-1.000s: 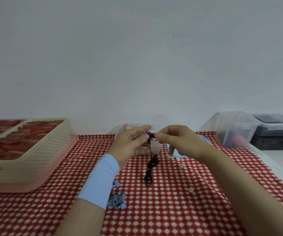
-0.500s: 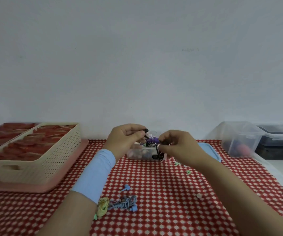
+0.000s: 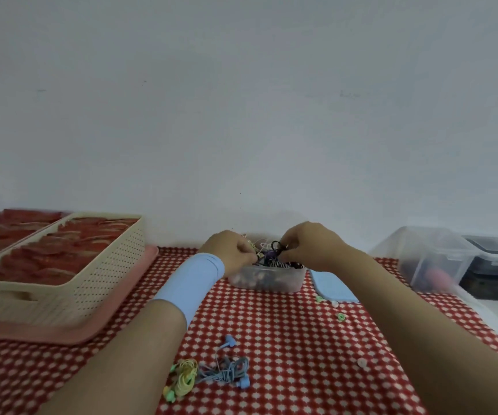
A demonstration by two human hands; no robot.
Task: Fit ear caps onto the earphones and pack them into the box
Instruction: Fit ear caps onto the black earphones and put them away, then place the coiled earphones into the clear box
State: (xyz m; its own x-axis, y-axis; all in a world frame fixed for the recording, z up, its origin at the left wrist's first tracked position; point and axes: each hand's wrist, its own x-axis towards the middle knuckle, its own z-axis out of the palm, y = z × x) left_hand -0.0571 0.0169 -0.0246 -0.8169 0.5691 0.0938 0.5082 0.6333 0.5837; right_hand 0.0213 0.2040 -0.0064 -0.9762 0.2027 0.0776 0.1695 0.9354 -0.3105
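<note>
a: head view. where are the black earphones (image 3: 278, 245) now?
b: at the clear box (image 3: 267, 281) on the far side of the red checked cloth (image 3: 286, 333). half a second ago both hands held them a little above the box. now the hands have dropped to its rim, and the black cable is bunched over the heap of other earphones inside.
a: and the purple ear cap (image 3: 269, 254)?
b: a purple bit shows between the two hands, just above the heap. it's too small to tell whether it sits on a bud.
a: right hand (image 3: 312, 248)?
b: fingers curled, pinching the black cable loop.
a: left hand (image 3: 231, 253)?
b: curled too, with its fingertips hidden among the cables at the box's left edge. i can't tell if it grips anything. a pale blue wristband (image 3: 190, 283) sits below it.
a: anything else moved?
b: no, the loose things lie as before. the blue earphones (image 3: 226, 373) and yellow-green earphones (image 3: 184, 377) touch each other near the left forearm. two green ear caps (image 3: 341, 316) and a white ear cap (image 3: 361, 362) lie on the cloth to the right. the blue lid (image 3: 331, 287) is just beside the box.
a: the edges?
b: a cream basket (image 3: 92, 274) on a pink tray (image 3: 116, 313) at left, and clear containers (image 3: 430, 262) at far right.
</note>
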